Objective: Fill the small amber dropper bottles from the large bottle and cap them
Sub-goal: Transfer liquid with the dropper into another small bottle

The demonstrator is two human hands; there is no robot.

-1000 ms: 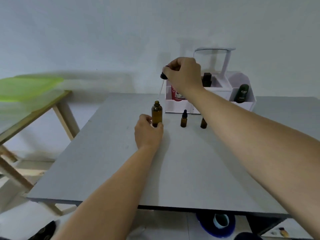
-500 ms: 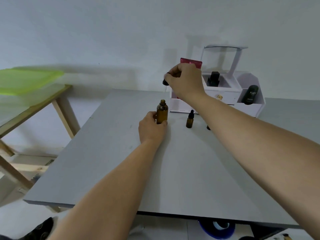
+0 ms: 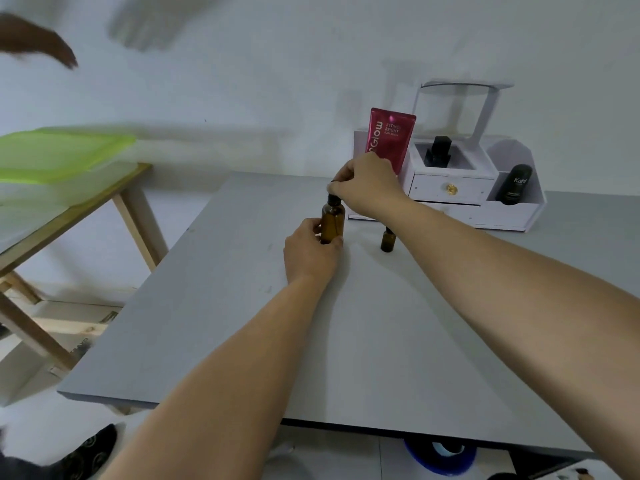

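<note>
From my head view, the large bottle (image 3: pixel 332 225) stands upright on the grey surface (image 3: pixel 242 323), a little in front of the white organiser (image 3: pixel 450 188) with its red tube (image 3: pixel 389 140). My left hand (image 3: pixel 310 252) grips the bottle's lower half, with fingers (image 3: pixel 313 225) curled round the far side and the thumb pressed against the near side. My right hand (image 3: pixel 367 188) is on top. Its fingertips (image 3: pixel 341 178) are drawn together in a pinch on the black dropper cap (image 3: pixel 334 199), which sits on the neck. I judge this step to be working the dropper at the large bottle's mouth. Whether I am seating it or loosening it I cannot tell from here, nor how full the bottle is. To do it well I should let the left hand do nothing but anchor the base flat, keep the cap square over the neck, and turn with the fingertips alone so the bottle does not rock. One small bottle (image 3: pixel 388 240) stands just to the right, partly behind my right forearm and apart from the large one. Its top is hidden, so I cannot say whether it is capped.
</note>
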